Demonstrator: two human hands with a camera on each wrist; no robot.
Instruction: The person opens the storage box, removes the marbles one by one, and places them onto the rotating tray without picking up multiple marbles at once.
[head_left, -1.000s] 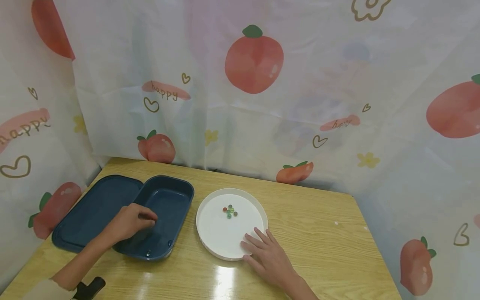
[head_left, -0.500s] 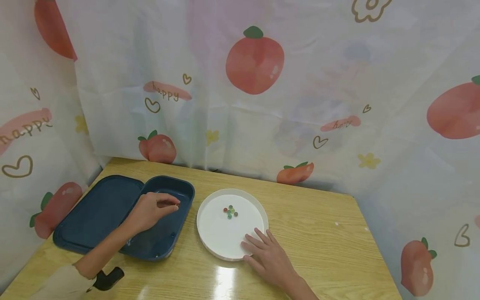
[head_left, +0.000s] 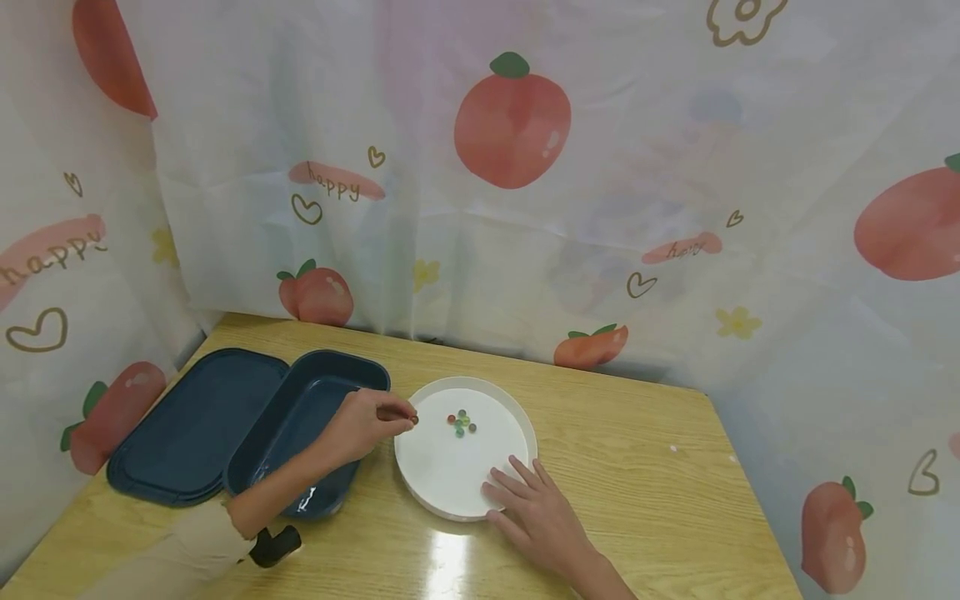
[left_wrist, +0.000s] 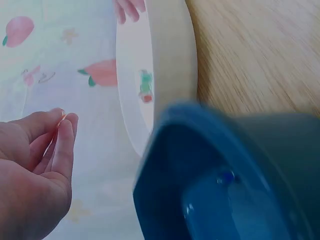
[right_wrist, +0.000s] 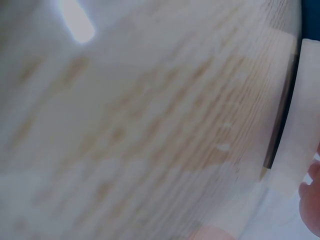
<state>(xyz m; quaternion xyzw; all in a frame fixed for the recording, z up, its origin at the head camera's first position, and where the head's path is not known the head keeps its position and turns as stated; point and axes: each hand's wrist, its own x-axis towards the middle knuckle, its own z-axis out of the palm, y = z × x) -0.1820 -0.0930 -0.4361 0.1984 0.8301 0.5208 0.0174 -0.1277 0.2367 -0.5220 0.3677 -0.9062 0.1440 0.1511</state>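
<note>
Between thumb and fingertips my left hand point(head_left: 363, 425) pinches a small reddish-brown marble point(head_left: 414, 420), just over the left rim of a round white tray point(head_left: 442, 475). Several glass marbles point(head_left: 461, 422), red, green and dark, lie grouped on that tray. My right hand point(head_left: 536, 512) rests with spread fingers on the tray's near right rim. Beneath my left forearm stands a deep blue rectangular box point(head_left: 322, 387); in the left wrist view a dark blue marble point(left_wrist: 227, 177) shows inside it.
A flat dark blue lid point(head_left: 198, 425) lies left of the box, touching or under its edge. The wooden table point(head_left: 637, 450) reaches back to a fruit-printed curtain point(head_left: 510, 250). A black strap piece point(head_left: 275, 546) sits at my left wrist.
My left hand has moved right, from over the blue box to the white tray's left rim, carrying the marble. The right hand and the marbles on the tray have stayed in place.
</note>
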